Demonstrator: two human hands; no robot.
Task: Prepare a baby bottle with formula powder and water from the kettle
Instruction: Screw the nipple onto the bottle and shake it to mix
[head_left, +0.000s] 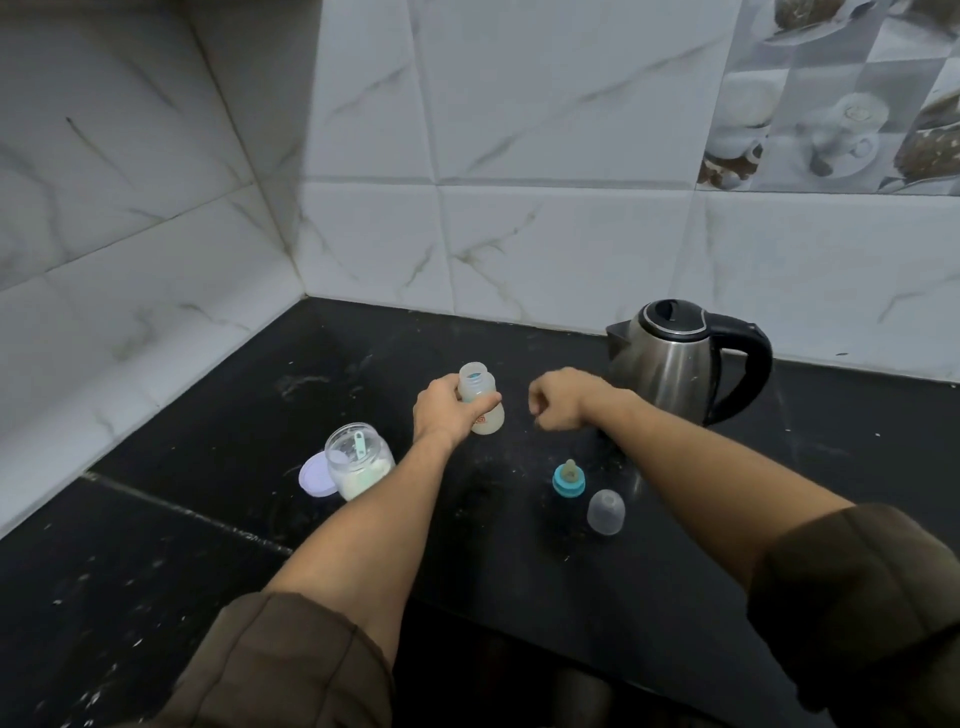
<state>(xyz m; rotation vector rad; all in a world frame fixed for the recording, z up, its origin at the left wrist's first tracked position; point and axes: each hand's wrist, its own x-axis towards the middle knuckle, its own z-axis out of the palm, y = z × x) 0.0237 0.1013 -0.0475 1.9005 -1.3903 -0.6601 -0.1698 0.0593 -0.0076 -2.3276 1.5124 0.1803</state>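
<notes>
baby bottle (477, 383), uncapped, left of the kettle (670, 364)
left hand (445, 410) grips its far-from-kettle side; right hand (558, 400), fingers curled on nothing, hangs between it and the kettle.

Left grip (441, 410) covering bottle (475, 382) middle. Right grip (558, 402) blurring, fingers unreadable. Right forearm (701, 457) hiding kettle (670, 369) base. Jar (358, 462) overlapping lid (311, 475). Sleeves (291, 670) running off bottom edge.

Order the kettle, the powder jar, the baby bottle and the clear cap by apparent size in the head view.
1. kettle, clearly largest.
2-3. powder jar and baby bottle: similar; the jar is nearer, and both are partly hidden.
4. clear cap, smallest.
</notes>
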